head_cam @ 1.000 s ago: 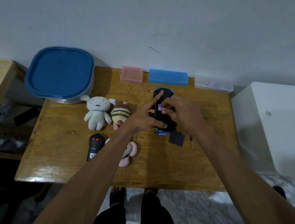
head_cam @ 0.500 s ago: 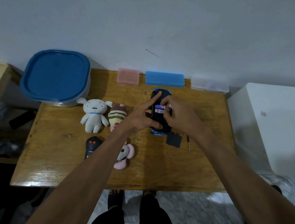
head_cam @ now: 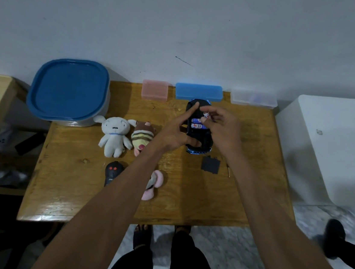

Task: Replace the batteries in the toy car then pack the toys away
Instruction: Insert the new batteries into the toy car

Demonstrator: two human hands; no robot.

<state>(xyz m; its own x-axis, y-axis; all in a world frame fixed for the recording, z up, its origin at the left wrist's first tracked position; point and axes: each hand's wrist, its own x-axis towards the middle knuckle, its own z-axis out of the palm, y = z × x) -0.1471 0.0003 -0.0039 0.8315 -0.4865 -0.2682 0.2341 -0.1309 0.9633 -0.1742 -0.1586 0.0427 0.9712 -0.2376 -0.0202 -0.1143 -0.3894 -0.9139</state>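
Observation:
The toy car (head_cam: 202,140) lies upside down on the wooden table (head_cam: 186,198), its battery bay open with two blue batteries (head_cam: 198,123) side by side inside. My left hand (head_cam: 178,132) grips the car's left side, index finger stretched along it. My right hand (head_cam: 222,128) pinches a battery (head_cam: 206,115) tilted just above the bay. The black battery cover (head_cam: 210,164) and a small screwdriver (head_cam: 228,170) lie right of the car. A black remote (head_cam: 112,172) lies nearer me.
A white plush (head_cam: 113,136), a striped plush (head_cam: 141,140) and a pink plush (head_cam: 154,185) lie left of the car. A blue-lidded tub (head_cam: 69,92) stands far left. Pink (head_cam: 155,90), blue (head_cam: 199,92) and clear (head_cam: 253,99) boxes line the wall.
My right hand has lifted one battery up out of the bay, exposing the two others. The left hand keeps holding the car. The camera has shifted slightly.

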